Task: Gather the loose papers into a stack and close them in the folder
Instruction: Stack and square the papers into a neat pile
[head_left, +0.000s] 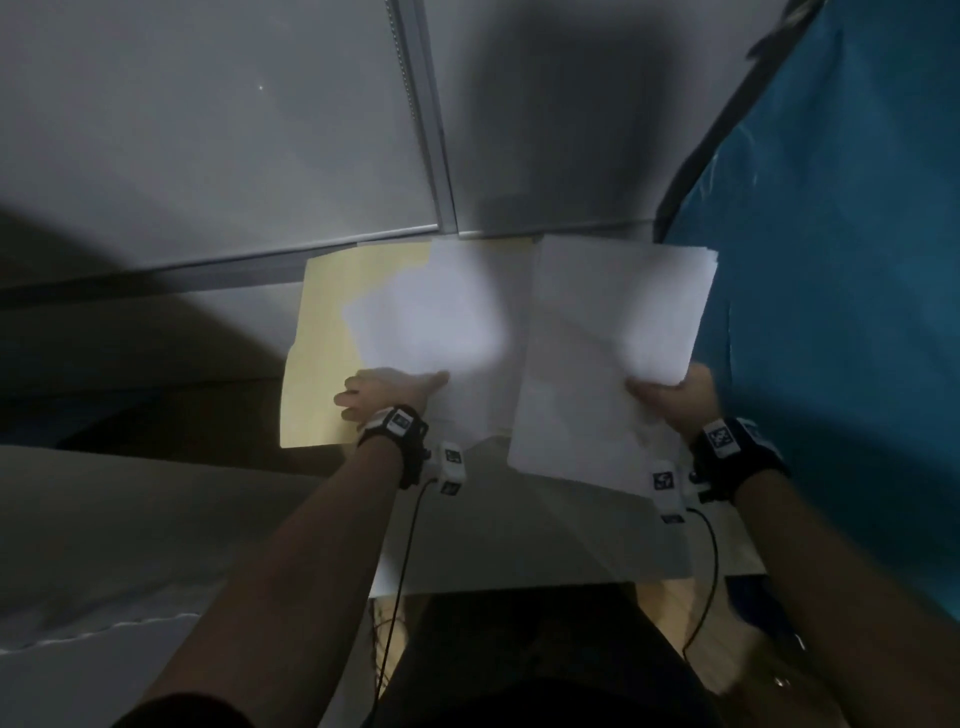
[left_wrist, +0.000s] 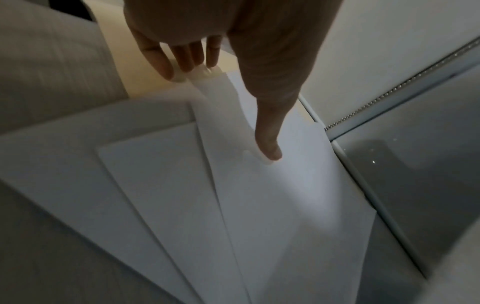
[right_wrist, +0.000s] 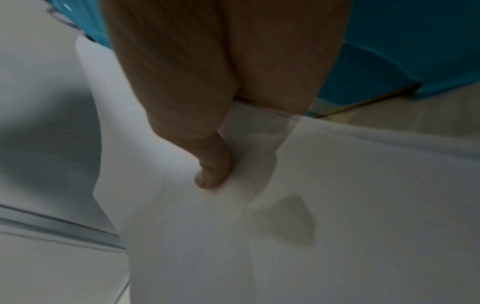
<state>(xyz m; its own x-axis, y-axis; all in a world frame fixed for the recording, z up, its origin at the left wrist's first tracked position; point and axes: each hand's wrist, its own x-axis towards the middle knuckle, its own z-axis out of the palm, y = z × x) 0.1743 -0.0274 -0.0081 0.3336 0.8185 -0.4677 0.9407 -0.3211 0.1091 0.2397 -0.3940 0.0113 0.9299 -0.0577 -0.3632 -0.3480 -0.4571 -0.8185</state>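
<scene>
An open manila folder (head_left: 322, 338) lies on the white table (head_left: 519, 530), with loose white papers spread over it. My left hand (head_left: 389, 389) holds one white sheet (head_left: 431, 317) at its near edge. In the left wrist view its thumb (left_wrist: 270, 152) lies on top of the sheet (left_wrist: 285, 195), and the fingertips (left_wrist: 192, 65) meet its corner over the folder (left_wrist: 145, 67). My right hand (head_left: 670, 395) grips a stack of papers (head_left: 613, 322) at the near right corner. Its thumb (right_wrist: 213, 174) is on top of the stack (right_wrist: 337, 205) and its fingers show as a shadow underneath.
A blue cloth (head_left: 831, 260) hangs close along the right side. Grey wall panels with a metal frame (head_left: 431, 130) stand right behind the folder. A pale cushion (head_left: 130, 519) lies to the left. More white sheets (left_wrist: 155, 185) overlap near the table's front.
</scene>
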